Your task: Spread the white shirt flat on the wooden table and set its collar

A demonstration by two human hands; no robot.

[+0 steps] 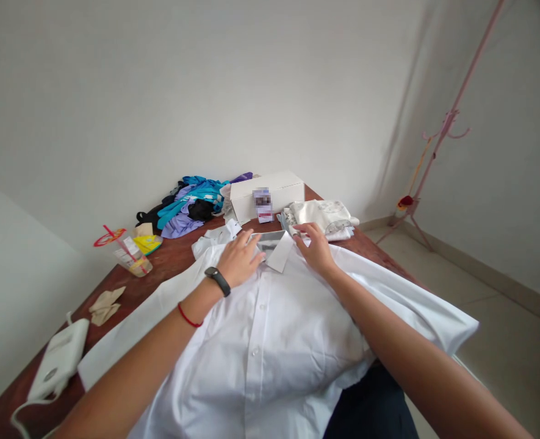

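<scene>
A white button-up shirt [288, 323] lies spread front side up, its sleeves out to both sides and its lower part hanging toward me. Its collar [280, 252] points away from me, with the right-hand flap folded down. My left hand [240, 259] rests on the shirt by the left side of the collar, fingers apart and partly over that flap. To the right of the collar, my right hand [315, 247] is at the shoulder, thumb and fingers apart and slightly bent.
On the brown table [169, 259] are piled clothes [191, 204], a white box [270, 189], a small package [263, 206], folded fabric [320, 216], a plastic cup with straw [135, 259], crumpled tissue [106, 305] and a white corded device [59, 360]. A pink coat stand [439, 143] stands right.
</scene>
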